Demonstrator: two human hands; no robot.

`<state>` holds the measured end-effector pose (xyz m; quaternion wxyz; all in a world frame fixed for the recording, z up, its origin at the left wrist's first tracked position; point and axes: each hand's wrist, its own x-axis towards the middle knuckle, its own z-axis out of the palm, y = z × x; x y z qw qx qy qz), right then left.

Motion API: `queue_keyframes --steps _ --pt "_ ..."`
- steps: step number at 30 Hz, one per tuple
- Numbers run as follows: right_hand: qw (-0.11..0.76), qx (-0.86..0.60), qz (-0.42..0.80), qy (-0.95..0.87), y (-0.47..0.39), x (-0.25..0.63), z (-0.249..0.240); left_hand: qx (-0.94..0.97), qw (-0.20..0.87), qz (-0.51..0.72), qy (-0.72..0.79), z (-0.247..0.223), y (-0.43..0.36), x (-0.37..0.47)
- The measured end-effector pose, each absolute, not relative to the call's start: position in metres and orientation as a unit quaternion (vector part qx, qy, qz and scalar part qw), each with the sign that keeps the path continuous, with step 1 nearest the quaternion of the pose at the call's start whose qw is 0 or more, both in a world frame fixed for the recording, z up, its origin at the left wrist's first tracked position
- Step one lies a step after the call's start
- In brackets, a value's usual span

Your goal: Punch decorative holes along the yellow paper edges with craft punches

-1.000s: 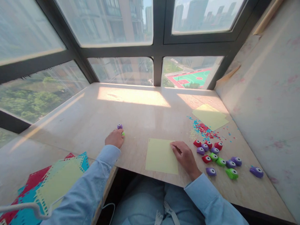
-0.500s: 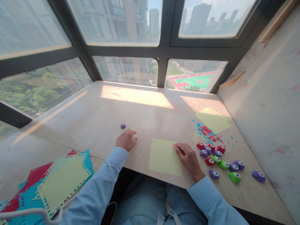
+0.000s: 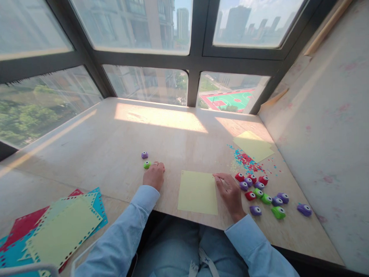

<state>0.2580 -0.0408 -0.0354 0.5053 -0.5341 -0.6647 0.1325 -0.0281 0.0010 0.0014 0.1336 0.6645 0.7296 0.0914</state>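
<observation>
My right hand [image 3: 230, 193] has its fingers pinched at the upper right corner of a pale yellow paper sheet [image 3: 197, 192]. Whatever may be between those fingertips is too small to name. Tiny marks show in the sheet's upper left corner. Left of the sheet, my left hand [image 3: 154, 176] rests low over the table with its fingers curled together, hiding anything inside. Just beside its knuckles stands a green craft punch [image 3: 147, 165], and a purple craft punch [image 3: 144, 155] sits behind that one.
Several red, purple and green punches [image 3: 266, 198] cluster at the right, near scattered red and blue paper bits [image 3: 248, 160]. More yellow sheets [image 3: 253, 146] lie behind them. Hole-edged coloured sheets [image 3: 65, 229] pile at the left, with a white curved bar [image 3: 31, 269] in front.
The view has shifted slightly right. My left hand has moved a little right and its fingers have drawn together, with the green punch now showing beside it. My right hand stays at the sheet's corner.
</observation>
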Motion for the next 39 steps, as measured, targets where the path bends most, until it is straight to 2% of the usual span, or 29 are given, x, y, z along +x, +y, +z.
queue_keyframes --steps 8,16,21,29,39 --pt "0.518 -0.548 0.121 -0.645 -0.042 0.259 -0.036 0.587 0.233 0.224 0.742 0.001 0.003 -0.017" --pt "0.526 -0.559 0.139 -0.626 -0.043 0.258 -0.036 0.414 0.519 0.378 0.645 0.025 0.026 0.026" --pt "0.527 -0.562 0.156 -0.618 -0.045 0.256 -0.031 0.354 0.614 0.425 0.563 0.043 0.045 0.058" --pt "0.529 -0.538 0.174 -0.633 -0.044 0.254 -0.03 0.405 0.654 0.402 0.497 0.052 0.067 0.134" --pt "0.538 -0.512 0.163 -0.649 -0.042 0.252 -0.03 0.59 0.601 0.281 0.46 0.038 0.095 0.221"
